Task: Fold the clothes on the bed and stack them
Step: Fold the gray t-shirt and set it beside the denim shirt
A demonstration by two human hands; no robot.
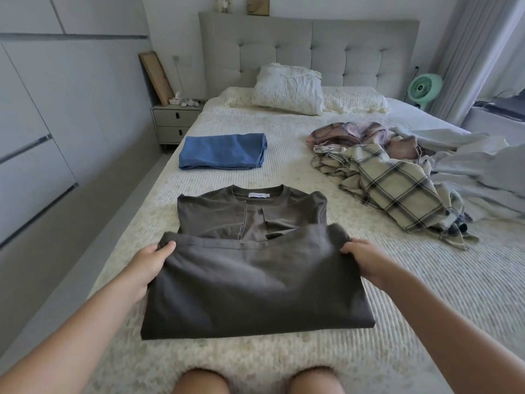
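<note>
A dark grey-brown T-shirt [255, 280] lies on the bed [284, 172] in front of me, collar and white label at the far end. Its lower half is lifted and doubled up toward the collar. My left hand [152, 263] grips the left corner of that raised hem, thumb on top. At the right corner my right hand [366, 260] pinches the hem the same way. A folded blue garment [224, 151] rests flat further up on the left. Unfolded checked and pink plaid clothes [389, 177] lie in a heap on the right.
Pillows [289, 89] sit against the padded headboard. A rumpled pale blanket [477, 169] lies at the bed's right edge. A bedside cabinet [176, 120] stands at the left, a green fan [424, 88] at the right. My knees [255, 382] show at the bottom.
</note>
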